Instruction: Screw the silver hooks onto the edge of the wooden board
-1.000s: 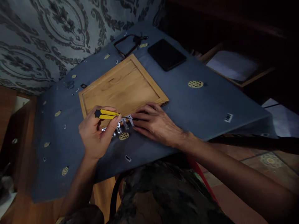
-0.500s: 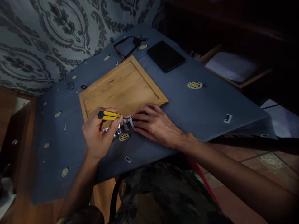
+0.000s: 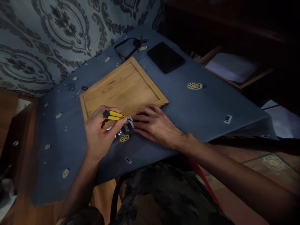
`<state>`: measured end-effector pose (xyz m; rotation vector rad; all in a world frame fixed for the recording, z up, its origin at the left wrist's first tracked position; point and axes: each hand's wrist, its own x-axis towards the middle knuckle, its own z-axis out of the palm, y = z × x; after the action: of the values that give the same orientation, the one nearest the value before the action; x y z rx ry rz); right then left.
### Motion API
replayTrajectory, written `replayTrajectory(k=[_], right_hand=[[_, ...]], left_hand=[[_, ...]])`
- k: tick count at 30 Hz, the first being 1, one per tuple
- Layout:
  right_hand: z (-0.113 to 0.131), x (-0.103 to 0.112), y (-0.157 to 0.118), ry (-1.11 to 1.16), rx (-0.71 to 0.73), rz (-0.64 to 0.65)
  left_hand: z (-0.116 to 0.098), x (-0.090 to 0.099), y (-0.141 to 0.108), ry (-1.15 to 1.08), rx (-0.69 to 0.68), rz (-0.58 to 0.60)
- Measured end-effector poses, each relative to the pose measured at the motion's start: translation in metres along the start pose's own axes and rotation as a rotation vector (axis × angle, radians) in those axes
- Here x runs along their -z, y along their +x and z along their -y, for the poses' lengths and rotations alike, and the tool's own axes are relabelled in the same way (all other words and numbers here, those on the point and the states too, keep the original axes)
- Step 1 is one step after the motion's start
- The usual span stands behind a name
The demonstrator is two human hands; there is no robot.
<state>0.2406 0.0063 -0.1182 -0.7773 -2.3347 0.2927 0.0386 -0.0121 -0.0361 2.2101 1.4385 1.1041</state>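
Observation:
A framed wooden panel (image 3: 119,89) lies at a slant on the blue tablecloth. Several metal clips or hinges (image 3: 131,123) line its near edge, partly hidden by the hands. My left hand (image 3: 100,131) is closed round a yellow and black screwdriver (image 3: 114,115), whose tip points right towards the rightmost metal piece. My right hand (image 3: 156,126) rests at the panel's near right edge, fingers slightly apart and reaching left, with fingertips against that same metal piece. Whether the fingers pinch it is hard to see.
Behind the panel, a black tablet (image 3: 166,57) and dark-framed glasses (image 3: 126,50) lie on the tablecloth (image 3: 199,109). Scissors (image 3: 71,87) are at the far left. A patterned curtain (image 3: 63,28) borders the table's far left side.
My left hand and the screwdriver have shifted slightly right, closer to the rightmost metal piece. My right hand has stayed nearly in place.

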Motion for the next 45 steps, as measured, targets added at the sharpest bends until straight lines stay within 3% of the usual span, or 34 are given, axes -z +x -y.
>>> replayTrajectory(k=[5,12,17,21,25,28,31,38,41,45], right_hand=[[0.0,0.001,-0.001,0.009,-0.002,-0.006],[0.0,0.0,-0.002,0.015,-0.009,-0.004],[0.0,0.0,-0.001,0.015,-0.001,-0.001],[0.001,0.001,-0.001,0.005,-0.003,0.0],[0.001,0.001,-0.001,0.008,0.005,-0.014],[0.001,0.002,-0.001,0.01,0.002,-0.017],[0.001,0.002,-0.001,0.017,-0.008,-0.008],[0.0,0.001,-0.001,0.002,-0.01,-0.005],[0.0,-0.001,-0.001,0.001,-0.005,-0.012],[0.0,-0.001,-0.001,0.007,-0.002,-0.018]], left_hand=[[0.004,0.005,0.004,0.039,0.001,0.019],[0.017,0.02,0.022,-0.041,-0.032,0.191],[0.011,0.017,0.024,-0.062,-0.099,0.233],[0.001,0.009,0.018,-0.063,-0.108,0.152],[-0.003,0.001,0.009,-0.006,0.018,-0.054],[-0.003,-0.001,0.007,-0.004,0.063,-0.105],[-0.002,0.003,0.012,-0.025,0.056,-0.047],[0.0,0.021,0.035,-0.158,-0.009,0.302],[0.003,0.022,0.035,-0.219,0.022,0.311],[0.005,0.018,0.025,-0.134,0.034,0.201]])
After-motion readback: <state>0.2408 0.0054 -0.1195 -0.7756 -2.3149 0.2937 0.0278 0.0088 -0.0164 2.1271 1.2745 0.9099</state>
